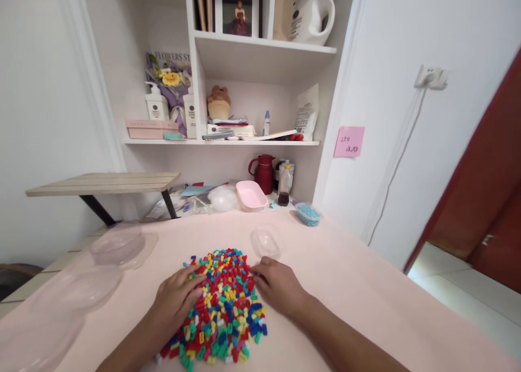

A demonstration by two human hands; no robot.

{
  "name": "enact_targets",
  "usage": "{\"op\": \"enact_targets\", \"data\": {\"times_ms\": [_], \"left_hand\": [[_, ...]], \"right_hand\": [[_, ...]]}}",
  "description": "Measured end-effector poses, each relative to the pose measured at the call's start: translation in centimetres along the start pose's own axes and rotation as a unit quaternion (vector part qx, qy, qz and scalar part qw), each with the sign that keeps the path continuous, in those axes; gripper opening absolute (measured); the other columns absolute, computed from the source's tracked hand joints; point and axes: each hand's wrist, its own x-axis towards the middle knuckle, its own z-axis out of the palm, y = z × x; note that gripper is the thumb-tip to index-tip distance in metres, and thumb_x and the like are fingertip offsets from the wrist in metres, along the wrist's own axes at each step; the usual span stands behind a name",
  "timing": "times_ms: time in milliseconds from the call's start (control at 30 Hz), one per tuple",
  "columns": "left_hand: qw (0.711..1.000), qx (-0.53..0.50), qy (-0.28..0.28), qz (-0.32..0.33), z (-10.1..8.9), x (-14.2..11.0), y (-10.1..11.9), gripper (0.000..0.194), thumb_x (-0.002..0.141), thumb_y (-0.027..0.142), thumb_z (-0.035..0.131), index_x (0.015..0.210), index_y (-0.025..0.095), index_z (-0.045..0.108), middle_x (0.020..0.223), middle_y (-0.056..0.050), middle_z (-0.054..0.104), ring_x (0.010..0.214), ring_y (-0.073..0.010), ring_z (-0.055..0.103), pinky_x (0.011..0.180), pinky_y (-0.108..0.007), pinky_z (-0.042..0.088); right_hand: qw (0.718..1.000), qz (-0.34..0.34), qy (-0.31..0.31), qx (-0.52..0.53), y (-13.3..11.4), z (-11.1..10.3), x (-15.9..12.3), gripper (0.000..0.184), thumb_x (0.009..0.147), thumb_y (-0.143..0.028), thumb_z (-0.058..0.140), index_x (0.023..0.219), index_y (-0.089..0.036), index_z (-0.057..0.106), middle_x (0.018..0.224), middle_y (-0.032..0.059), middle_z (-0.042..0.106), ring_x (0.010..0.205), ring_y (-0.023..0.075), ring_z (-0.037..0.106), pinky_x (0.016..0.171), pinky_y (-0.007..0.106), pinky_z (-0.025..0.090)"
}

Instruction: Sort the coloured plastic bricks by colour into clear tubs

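From here I see the person's two hands, set apart, on either side of a heap of small bricks (228, 307) in red, yellow, green, blue and white, spread over the pink-covered counter (345, 285). The left hand (179, 293) lies over the heap's left edge with its fingers somewhat spread, touching the bricks. The right hand (280, 285) is at the heap's upper right edge, its fingers curled; whether it pinches a brick I cannot tell. Just beyond the right hand sits a small clear container (266, 241). Several clear plastic containers (116, 245) line the counter's left side. Near the far right corner stands a clear tub of light-blue pieces (308, 215). At the back, a pink tray (251, 196) leans near a dark red jug (264, 174) and a bottle of dark liquid (285, 186), below white shelves (260, 45).
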Motion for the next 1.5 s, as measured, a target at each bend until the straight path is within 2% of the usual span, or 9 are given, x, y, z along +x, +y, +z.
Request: {"op": "enact_targets", "data": {"times_ms": [100, 300, 400, 600, 833, 1033, 1167, 1267, 1500], "left_hand": [[1.000, -0.016, -0.011, 0.022, 0.2, -0.3, 0.0, 0.037, 0.093, 0.045, 0.040, 0.118, 0.041, 0.068, 0.140, 0.001, 0.056, 0.130, -0.0248, 0.049, 0.108, -0.047, 0.040], [0.999, -0.008, 0.039, -0.014, -2.9, 0.5, 0.3, 0.040, 0.094, 0.044, 0.037, 0.118, 0.036, 0.068, 0.145, -0.002, 0.051, 0.130, -0.0248, 0.047, 0.109, -0.046, 0.035], [0.996, 0.044, 0.030, -0.067, -3.9, 0.7, 0.6, 0.039, 0.091, 0.044, 0.041, 0.116, 0.034, 0.070, 0.145, -0.005, 0.051, 0.129, -0.0289, 0.048, 0.109, -0.053, 0.031], [0.972, 0.096, -0.095, -0.193, -3.4, -0.4, 2.1, 0.052, 0.090, 0.050, 0.037, 0.133, 0.029, 0.057, 0.155, -0.011, 0.036, 0.143, -0.0326, 0.030, 0.110, -0.059, 0.024], [0.958, 0.075, -0.021, -0.276, -2.1, -0.7, 0.4, 0.055, 0.094, 0.049, 0.026, 0.131, 0.024, 0.058, 0.152, -0.015, 0.041, 0.140, -0.0315, 0.035, 0.108, -0.056, 0.028], [0.969, 0.052, 0.020, -0.239, -2.3, -1.0, -0.6, 0.051, 0.095, 0.044, 0.025, 0.113, 0.022, 0.067, 0.127, -0.011, 0.064, 0.123, -0.0289, 0.054, 0.102, -0.048, 0.037], [0.984, 0.035, 0.001, -0.177, -2.3, -1.0, -0.2, 0.048, 0.093, 0.046, 0.028, 0.103, 0.022, 0.068, 0.118, -0.008, 0.069, 0.113, -0.0259, 0.059, 0.097, -0.040, 0.042], [0.987, 0.024, 0.012, -0.157, -2.2, -1.0, -0.4, 0.047, 0.092, 0.048, 0.029, 0.100, 0.023, 0.068, 0.114, -0.007, 0.071, 0.110, -0.0250, 0.061, 0.095, -0.038, 0.043], [0.989, -0.011, 0.040, -0.144, -2.4, -1.2, -1.0, 0.051, 0.093, 0.051, 0.027, 0.085, 0.024, 0.069, 0.096, -0.006, 0.074, 0.095, -0.0231, 0.065, 0.086, -0.034, 0.047]], "right_hand": [[0.997, -0.047, -0.016, 0.052, -0.3, 0.1, 0.0, 0.031, 0.088, -0.018, 0.053, 0.108, -0.030, 0.073, 0.098, 0.0049, 0.066, 0.091, 0.0189, 0.062, 0.079, 0.028, 0.046], [0.973, -0.057, 0.019, 0.223, 0.2, -0.1, 0.3, 0.029, 0.089, -0.018, 0.054, 0.106, -0.027, 0.075, 0.094, 0.0050, 0.066, 0.082, 0.0156, 0.063, 0.075, 0.026, 0.049], [0.980, -0.040, 0.026, 0.191, 0.8, 0.0, 0.4, 0.029, 0.088, -0.017, 0.054, 0.104, -0.026, 0.075, 0.092, 0.0046, 0.069, 0.082, 0.0165, 0.064, 0.078, 0.028, 0.049], [0.993, -0.041, 0.007, 0.108, 0.9, 0.9, 0.3, 0.027, 0.086, -0.014, 0.054, 0.101, -0.025, 0.075, 0.098, 0.0046, 0.071, 0.093, 0.0185, 0.064, 0.085, 0.029, 0.047], [0.997, 0.019, -0.023, 0.065, 0.0, 1.2, 1.2, 0.028, 0.082, -0.012, 0.054, 0.098, -0.024, 0.074, 0.100, 0.0049, 0.070, 0.095, 0.0196, 0.063, 0.084, 0.028, 0.045], [0.993, 0.011, -0.028, 0.115, 0.8, 0.8, 1.1, 0.031, 0.083, -0.011, 0.049, 0.097, -0.022, 0.074, 0.100, 0.0036, 0.072, 0.092, 0.0179, 0.065, 0.081, 0.026, 0.048], [0.977, -0.004, -0.040, 0.211, 1.5, 0.6, 0.2, 0.031, 0.079, -0.014, 0.054, 0.101, -0.021, 0.074, 0.094, 0.0040, 0.070, 0.083, 0.0172, 0.064, 0.076, 0.026, 0.049], [0.980, -0.009, -0.030, 0.195, 1.6, 0.7, 0.1, 0.035, 0.075, -0.011, 0.055, 0.101, -0.022, 0.075, 0.092, 0.0036, 0.068, 0.079, 0.0160, 0.062, 0.075, 0.027, 0.048], [0.961, 0.009, -0.067, 0.269, 1.3, 0.6, -0.1, 0.009, 0.068, -0.012, 0.065, 0.074, -0.018, 0.067, 0.077, 0.0000, 0.066, 0.071, 0.0137, 0.059, 0.066, 0.023, 0.045]]}}
